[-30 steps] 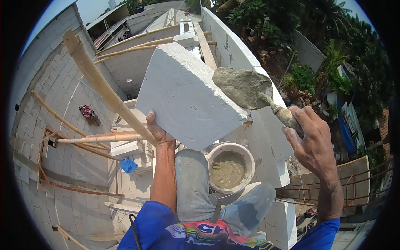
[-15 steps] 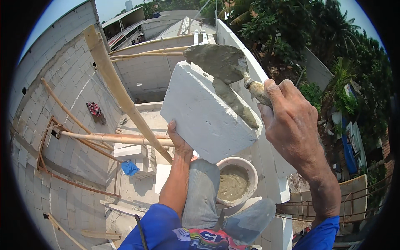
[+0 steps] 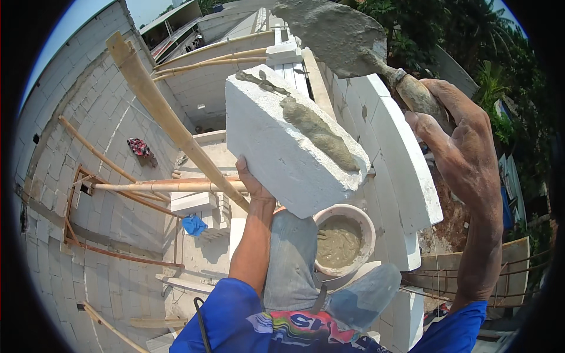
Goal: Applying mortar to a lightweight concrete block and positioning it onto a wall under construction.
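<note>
My left hand (image 3: 253,185) grips a white lightweight block (image 3: 276,147) from below, holding it tilted over my knees. A thick streak of grey mortar (image 3: 318,132) lies along its upper narrow face, with thinner smears toward the far end. My right hand (image 3: 459,135) is closed round the handle of a mortar-coated trowel (image 3: 335,38), raised above and to the right of the block, its blade clear of it. Just beyond my legs, below the block, a round bucket (image 3: 341,241) holds wet grey mortar.
A white block wall (image 3: 406,182) runs along my right, high above trees and rebar. Bamboo poles (image 3: 147,100) cross the walled space at left, where stacked blocks (image 3: 194,203), a blue bag (image 3: 194,225) and hanging cloth (image 3: 141,150) sit lower down. Further walls and roofs stretch ahead.
The trowel first reached the block's upper face, leaving mortar along it, then rose away up and to the right with my right hand. The block turned to show more of that face.
</note>
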Demonstrator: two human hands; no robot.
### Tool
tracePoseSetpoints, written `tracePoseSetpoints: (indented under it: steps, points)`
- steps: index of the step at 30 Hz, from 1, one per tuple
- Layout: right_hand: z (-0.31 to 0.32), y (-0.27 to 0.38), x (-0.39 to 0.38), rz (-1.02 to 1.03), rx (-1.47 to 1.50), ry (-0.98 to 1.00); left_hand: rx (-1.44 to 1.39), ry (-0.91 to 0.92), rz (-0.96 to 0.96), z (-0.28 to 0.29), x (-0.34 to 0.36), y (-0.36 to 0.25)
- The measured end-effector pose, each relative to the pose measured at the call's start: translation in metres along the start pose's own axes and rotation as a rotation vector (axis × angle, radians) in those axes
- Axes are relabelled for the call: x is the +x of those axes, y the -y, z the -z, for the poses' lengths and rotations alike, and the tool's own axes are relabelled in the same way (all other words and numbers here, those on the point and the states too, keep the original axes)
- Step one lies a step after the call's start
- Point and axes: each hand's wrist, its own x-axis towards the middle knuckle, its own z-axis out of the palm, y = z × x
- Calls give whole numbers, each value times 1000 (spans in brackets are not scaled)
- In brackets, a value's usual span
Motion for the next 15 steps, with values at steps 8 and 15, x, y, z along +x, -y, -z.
tracePoseSetpoints:
  steps: [8,15]
  points:
    - [12,-94,-87,-315,-244,412,-186,232,73,33,19,-24]
    - [-124,-143,-190,-108,-465,885,-118,223,141,42,21,-32]
